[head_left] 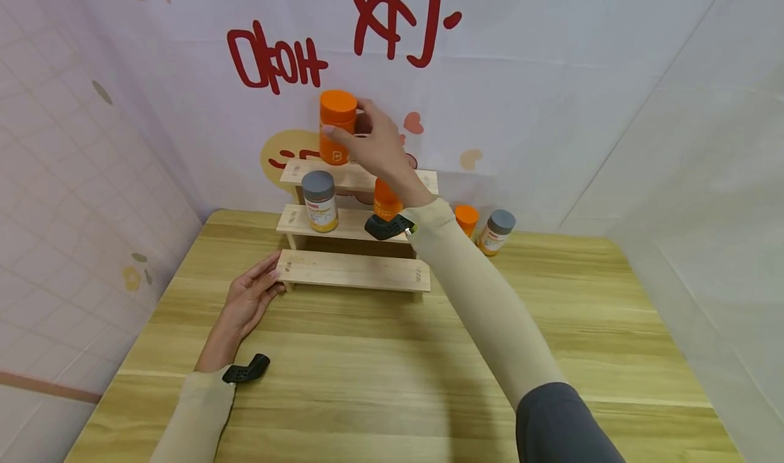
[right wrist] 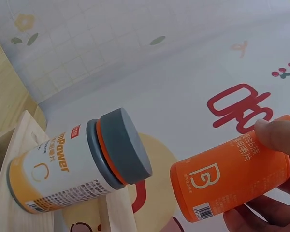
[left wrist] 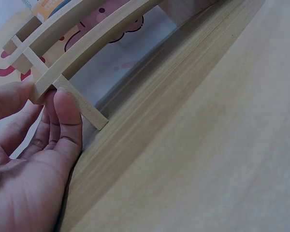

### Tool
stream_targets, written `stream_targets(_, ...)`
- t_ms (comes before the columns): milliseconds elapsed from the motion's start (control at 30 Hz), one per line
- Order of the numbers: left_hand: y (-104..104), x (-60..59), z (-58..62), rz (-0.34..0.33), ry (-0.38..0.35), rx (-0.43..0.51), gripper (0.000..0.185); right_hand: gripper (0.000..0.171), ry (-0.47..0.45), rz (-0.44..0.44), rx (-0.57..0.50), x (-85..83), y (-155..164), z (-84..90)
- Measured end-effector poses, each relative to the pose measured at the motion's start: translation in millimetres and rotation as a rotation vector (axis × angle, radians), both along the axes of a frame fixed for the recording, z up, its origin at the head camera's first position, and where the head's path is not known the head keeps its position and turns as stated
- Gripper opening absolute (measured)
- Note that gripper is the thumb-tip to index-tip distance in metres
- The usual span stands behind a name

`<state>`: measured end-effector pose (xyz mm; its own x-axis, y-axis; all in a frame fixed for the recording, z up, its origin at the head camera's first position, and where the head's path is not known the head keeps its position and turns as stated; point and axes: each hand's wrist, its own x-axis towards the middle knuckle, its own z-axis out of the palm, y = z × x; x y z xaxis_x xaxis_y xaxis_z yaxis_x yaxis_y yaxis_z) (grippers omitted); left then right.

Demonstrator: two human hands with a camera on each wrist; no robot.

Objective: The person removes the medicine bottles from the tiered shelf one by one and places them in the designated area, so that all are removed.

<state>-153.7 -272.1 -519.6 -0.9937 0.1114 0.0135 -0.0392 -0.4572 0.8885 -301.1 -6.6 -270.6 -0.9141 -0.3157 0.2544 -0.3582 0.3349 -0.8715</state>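
Observation:
My right hand (head_left: pixel 381 146) grips an orange bottle (head_left: pixel 337 128) by its sides, thumb in front. The bottle, marked with a white B (right wrist: pixel 204 177), is at the left end of the top tier (head_left: pixel 361 176) of a wooden step rack (head_left: pixel 352 270); whether its base touches the wood is unclear. My left hand (head_left: pixel 252 294) pinches the left end of the rack's lowest step (left wrist: pixel 82 50), thumb above and fingers beneath. On the middle tier stand a white and yellow jar (head_left: pixel 322 212) with a grey lid and a second orange bottle (head_left: pixel 386 203), partly hidden by my right arm.
To the right of the rack, another orange bottle (head_left: pixel 467 218) and another grey-lidded jar (head_left: pixel 495 234) stand on the wood-grain table (head_left: pixel 343 374). Behind the rack hangs a pale backdrop (head_left: pixel 551 88) with red marks. My right sleeve (head_left: pixel 490 299) crosses in front of the rack's right side.

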Motion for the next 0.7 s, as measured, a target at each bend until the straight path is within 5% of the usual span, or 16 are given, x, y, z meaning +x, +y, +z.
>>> stream_targets(333,-0.7,-0.9,-1.9,-0.001,0.007,0.005,0.061,0.067,-0.034,0.028,-0.047,12.6,19.5,2.2)
stream_targets(700,-0.8,-1.5,-2.0,0.001,0.002,0.011,0.064,0.062,0.030,0.032,-0.060,23.1,42.2,-1.0)
